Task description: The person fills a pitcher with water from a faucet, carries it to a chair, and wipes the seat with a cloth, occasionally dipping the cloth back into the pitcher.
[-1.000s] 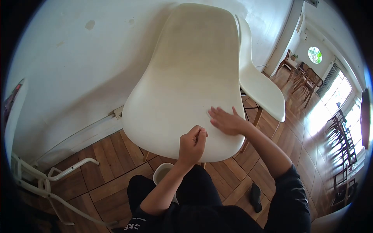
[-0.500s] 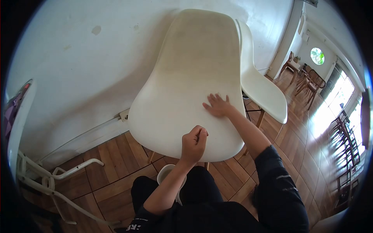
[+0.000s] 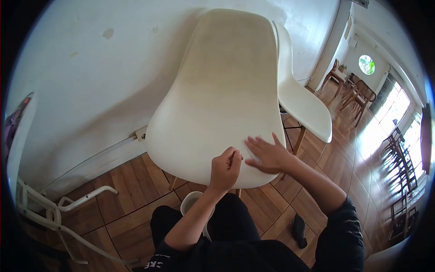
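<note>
A cream moulded chair (image 3: 204,122) stands in front of me, its backrest by the wall. My left hand (image 3: 225,168) is curled into a fist above the front of the seat; whatever it may hold is hidden inside the fingers. Just to its right, my right hand (image 3: 267,154) is open, fingers spread and slightly blurred, over the seat's front right part. A tiny dark speck shows on the seat beyond the hands. Between my knees is a white container (image 3: 190,199), partly covered by my left forearm.
A second cream chair (image 3: 306,109) stands close behind on the right. At left is a white metal frame (image 3: 50,213). A black shoe (image 3: 299,231) shows on the wooden floor (image 3: 267,211). Wooden chairs (image 3: 362,97) stand farther off, near bright windows.
My right hand has come back from mid-seat toward the front edge, nearer my left fist. The left hand stays closed in about the same place. The black shoe shows more fully.
</note>
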`<state>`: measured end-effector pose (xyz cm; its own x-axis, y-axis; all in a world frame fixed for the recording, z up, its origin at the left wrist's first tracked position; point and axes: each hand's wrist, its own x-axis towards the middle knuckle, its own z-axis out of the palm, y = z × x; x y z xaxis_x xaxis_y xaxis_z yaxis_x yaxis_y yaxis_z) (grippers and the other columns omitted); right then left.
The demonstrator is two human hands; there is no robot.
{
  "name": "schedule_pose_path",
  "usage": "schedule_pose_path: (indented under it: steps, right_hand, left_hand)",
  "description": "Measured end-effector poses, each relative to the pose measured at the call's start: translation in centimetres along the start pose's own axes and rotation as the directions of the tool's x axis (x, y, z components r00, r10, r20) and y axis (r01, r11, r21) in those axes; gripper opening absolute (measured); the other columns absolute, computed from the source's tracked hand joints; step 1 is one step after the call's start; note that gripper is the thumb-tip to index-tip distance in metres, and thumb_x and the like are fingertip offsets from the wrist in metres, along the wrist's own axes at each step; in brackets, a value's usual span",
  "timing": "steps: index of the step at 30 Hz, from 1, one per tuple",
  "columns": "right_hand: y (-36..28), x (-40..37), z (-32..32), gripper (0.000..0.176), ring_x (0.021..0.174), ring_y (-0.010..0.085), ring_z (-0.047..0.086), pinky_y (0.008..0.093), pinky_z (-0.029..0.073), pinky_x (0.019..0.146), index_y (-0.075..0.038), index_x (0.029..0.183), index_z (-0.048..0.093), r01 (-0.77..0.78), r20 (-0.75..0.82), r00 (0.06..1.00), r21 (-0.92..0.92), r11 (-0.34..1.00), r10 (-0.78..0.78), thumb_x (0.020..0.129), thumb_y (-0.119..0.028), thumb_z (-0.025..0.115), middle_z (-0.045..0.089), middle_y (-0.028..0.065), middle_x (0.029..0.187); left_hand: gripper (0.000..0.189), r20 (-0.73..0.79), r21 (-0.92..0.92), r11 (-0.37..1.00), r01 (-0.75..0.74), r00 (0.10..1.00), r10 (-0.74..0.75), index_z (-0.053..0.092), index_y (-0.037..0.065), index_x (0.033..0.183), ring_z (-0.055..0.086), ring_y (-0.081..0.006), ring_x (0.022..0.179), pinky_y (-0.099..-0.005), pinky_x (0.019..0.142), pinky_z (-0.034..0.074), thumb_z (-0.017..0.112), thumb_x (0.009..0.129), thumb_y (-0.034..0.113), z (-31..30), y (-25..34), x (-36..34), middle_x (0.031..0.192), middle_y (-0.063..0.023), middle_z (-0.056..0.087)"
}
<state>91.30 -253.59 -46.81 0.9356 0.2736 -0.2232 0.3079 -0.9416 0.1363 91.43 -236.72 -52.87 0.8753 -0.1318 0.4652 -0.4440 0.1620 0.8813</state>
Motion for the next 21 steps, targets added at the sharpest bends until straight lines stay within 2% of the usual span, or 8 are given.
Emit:
schedule_pose_path:
  steps: [3,7,9,11,15,17,19,21]
  right_hand:
    - [2.8,5.5,0.6,0.078,0.136,0.0246,0.019,0.0549,0.004,0.109,-0.012,0.143,0.017,-0.128,0.0,0.992,0.006,0.992,0.128,0.087,-0.066,0.016,0.019,0.0064,0.148]
    - [6.4,13.7,0.7,0.076,0.138,0.0222,0.011,0.0583,0.001,0.108,-0.013,0.144,0.015,-0.26,-0.039,0.965,-0.02,0.965,0.259,0.087,-0.064,0.015,0.014,0.0015,0.15]
    - [6.5,15.7,0.6,0.076,0.139,0.0216,0.009,0.0596,0.0,0.107,-0.013,0.144,0.015,-0.304,-0.066,0.951,-0.024,0.952,0.302,0.087,-0.064,0.014,0.012,0.0002,0.15]
    - [5.9,16.4,0.2,0.075,0.139,0.0211,0.006,0.0609,-0.002,0.106,-0.014,0.144,0.014,-0.366,-0.077,0.929,-0.028,0.93,0.363,0.088,-0.063,0.013,0.01,-0.0016,0.151]
    - [5.4,15.1,0.5,0.074,0.139,0.0225,0.009,0.0602,0.0,0.107,-0.013,0.144,0.015,-0.346,-0.112,0.93,0.061,0.936,0.35,0.088,-0.062,0.013,0.013,0.0007,0.15]
    - [4.3,12.9,0.8,0.074,0.138,0.0246,0.013,0.0599,0.003,0.107,-0.011,0.143,0.018,-0.267,-0.073,0.959,0.096,0.959,0.275,0.088,-0.062,0.016,0.017,0.0042,0.149]
    - [2.5,8.9,1.2,0.073,0.137,0.0263,0.017,0.0591,0.006,0.107,-0.009,0.141,0.022,-0.166,-0.101,0.978,0.172,0.971,0.185,0.089,-0.06,0.019,0.021,0.0074,0.148]
    - [0.8,4.1,2.9,0.07,0.136,0.0266,0.018,0.0589,0.007,0.107,-0.009,0.141,0.023,-0.04,-0.191,0.979,0.173,0.984,0.073,0.09,-0.058,0.021,0.022,0.0081,0.147]
  left_hand:
    - [0.022,0.004,0.008,1.0,-0.01,1.0,0.01,0.053,-0.001,0.071,0.032,-0.0015,0.045,-0.0218,0.041,0.025,0.048,0.09,0.011,-0.2,-0.2,0.0,0.048,0.003,0.038]
    - [0.023,-0.002,0.016,1.0,-0.006,1.0,0.006,0.052,-0.001,0.071,0.031,-0.0016,0.045,-0.0218,0.041,0.024,0.048,0.09,0.011,-0.2,-0.1,0.1,0.048,0.0036,0.037]
    - [0.024,-0.001,-0.012,1.0,0.027,1.0,-0.027,0.053,0.001,0.071,0.027,-0.0007,0.047,-0.0213,0.043,0.021,0.046,0.091,0.012,-0.2,0.0,0.1,0.049,0.007,0.033]
    - [0.025,-0.013,-0.006,1.0,0.013,1.0,-0.013,0.053,0.001,0.071,0.027,-0.0007,0.047,-0.0213,0.043,0.021,0.046,0.091,0.012,-0.3,-0.1,0.1,0.05,0.0068,0.034]
    - [0.025,-0.021,-0.014,1.0,-0.016,1.0,0.016,0.053,0.001,0.071,0.028,-0.001,0.049,-0.0214,0.044,0.022,0.046,0.091,0.013,-0.2,-0.4,0.2,0.051,0.0063,0.035]
    - [0.024,-0.024,-0.005,1.0,-0.022,0.999,0.022,0.053,0.001,0.071,0.028,-0.0011,0.049,-0.0215,0.044,0.022,0.046,0.091,0.012,-0.3,-0.5,0.2,0.052,0.006,0.035]
    - [0.024,-0.015,-0.011,0.999,-0.03,0.999,0.03,0.053,0.001,0.071,0.029,-0.0012,0.05,-0.0216,0.045,0.022,0.046,0.091,0.012,-0.1,-0.5,0.0,0.053,0.0058,0.036]
    - [0.024,-0.032,-0.005,0.998,-0.061,0.998,0.061,0.053,0.001,0.071,0.03,-0.0014,0.051,-0.0216,0.045,0.023,0.046,0.091,0.012,-0.1,-0.4,0.2,0.054,0.0055,0.037]
